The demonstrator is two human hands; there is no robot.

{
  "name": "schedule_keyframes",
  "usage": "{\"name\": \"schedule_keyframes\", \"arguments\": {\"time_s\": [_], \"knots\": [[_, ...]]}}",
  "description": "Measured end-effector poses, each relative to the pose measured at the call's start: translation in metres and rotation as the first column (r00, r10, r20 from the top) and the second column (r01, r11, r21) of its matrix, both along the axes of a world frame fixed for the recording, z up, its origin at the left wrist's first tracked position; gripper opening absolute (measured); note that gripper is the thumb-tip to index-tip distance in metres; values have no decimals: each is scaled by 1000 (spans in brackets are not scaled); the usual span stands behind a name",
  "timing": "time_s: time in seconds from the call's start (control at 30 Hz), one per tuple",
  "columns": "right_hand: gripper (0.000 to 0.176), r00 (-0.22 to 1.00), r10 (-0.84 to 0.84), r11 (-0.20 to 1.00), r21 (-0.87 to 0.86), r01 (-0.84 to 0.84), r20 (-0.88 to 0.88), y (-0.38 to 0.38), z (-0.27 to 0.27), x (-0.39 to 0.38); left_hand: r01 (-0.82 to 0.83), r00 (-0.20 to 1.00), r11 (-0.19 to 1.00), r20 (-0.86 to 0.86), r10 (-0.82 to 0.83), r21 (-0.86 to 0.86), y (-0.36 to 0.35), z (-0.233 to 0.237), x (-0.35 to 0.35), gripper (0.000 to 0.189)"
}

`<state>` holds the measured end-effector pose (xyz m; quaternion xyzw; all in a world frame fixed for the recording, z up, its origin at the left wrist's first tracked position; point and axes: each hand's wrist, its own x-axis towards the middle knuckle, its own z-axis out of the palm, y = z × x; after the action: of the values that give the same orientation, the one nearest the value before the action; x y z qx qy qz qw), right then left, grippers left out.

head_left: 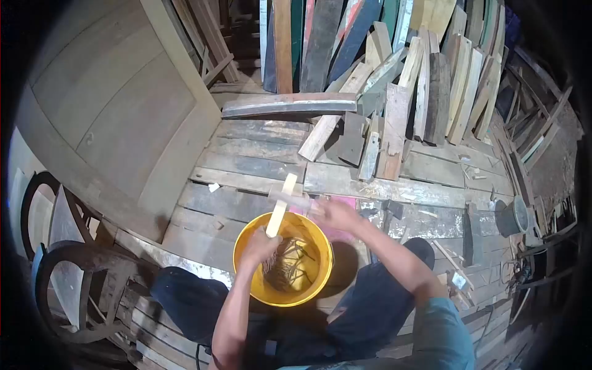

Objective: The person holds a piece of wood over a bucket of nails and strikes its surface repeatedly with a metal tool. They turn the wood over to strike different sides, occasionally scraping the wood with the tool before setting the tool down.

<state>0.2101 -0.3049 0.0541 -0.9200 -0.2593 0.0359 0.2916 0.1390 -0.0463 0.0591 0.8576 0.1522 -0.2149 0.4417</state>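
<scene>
My left hand [260,248] is closed around the lower end of a pale wooden strip [282,206], which points up and away over the rim of a yellow bucket [322,274]. Thin dark rod-like pieces [292,266] lie in a tangle inside the bucket. Level with the strip's middle, my right hand [333,216] grips a flat, blade-like tool [293,200] that is smeared by motion. This tool crosses the strip in the view, and its kind I cannot tell. Something pink [336,231] lies on the floor beneath my right hand.
The bucket stands between my knees on a plank floor [246,148]. Boards [441,92] lean in a stack at the back right. A wooden door panel [123,92] rises at left, above curved frames [83,253]. A dark axe-like head [393,209] and grey pot [513,219] sit to the right.
</scene>
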Motion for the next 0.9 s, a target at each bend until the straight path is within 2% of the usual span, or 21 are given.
{"name": "schedule_keyframes", "arguments": {"time_s": [0.07,0.1,0.13,0.17,0.2,0.23,0.3,0.33,0.43,0.47,0.57,0.6,0.7,0.73,0.83,0.9], "knots": [[39,982,182,982,-55,-180,40,-8,-5,1,39,975,999,218,-36,-9,0,-19,-1,51],[39,963,267,962,-82,-262,49,-12,-9,-1,29,982,999,188,-26,-13,1,-18,1,51],[41,989,115,989,-103,-106,88,-12,5,4,23,989,1000,147,-20,-17,2,-16,1,50],[45,1000,1,993,-116,-4,-22,-14,0,26,17,994,1000,108,-15,-19,2,-14,1,49],[43,992,-99,990,-105,91,-72,-10,1,26,-17,998,1000,66,17,5,-6,16,-3,52],[42,973,-195,978,-93,185,-121,-6,4,27,-10,998,1000,65,10,-1,-6,13,-2,52],[39,988,78,994,-83,-67,135,-4,-16,-1,10,998,1000,65,-10,0,2,-9,0,52],[38,941,216,975,-111,-193,261,-4,-25,-8,49,995,999,82,-50,11,6,-21,3,51],[38,986,40,999,-10,-38,161,-4,-3,-4,28,996,995,85,-20,-94,4,-15,1,46],[43,995,-96,990,-99,99,36,-6,2,21,13,997,995,83,-5,-100,1,-9,3,43],[48,978,-114,993,-44,108,-172,-6,7,16,21,1000,989,-5,-22,-144,1,8,-1,40],[45,999,-15,999,-39,17,35,0,14,-10,13,998,994,57,-7,-110,-3,6,-1,38],[44,980,197,969,-152,-194,6,-2,11,-9,15,980,1000,198,-11,-19,-8,6,-4,37],[41,996,57,979,-192,-69,-65,-3,13,1,6,997,998,76,-1,-64,-3,-1,0,36],[42,944,-186,981,-4,192,-272,-5,13,19,19,999,994,29,-16,-111,-1,9,1,37],[39,996,14,999,40,-11,-86,-4,-7,-4,24,998,994,66,-17,-111,-2,8,-2,38]]}}
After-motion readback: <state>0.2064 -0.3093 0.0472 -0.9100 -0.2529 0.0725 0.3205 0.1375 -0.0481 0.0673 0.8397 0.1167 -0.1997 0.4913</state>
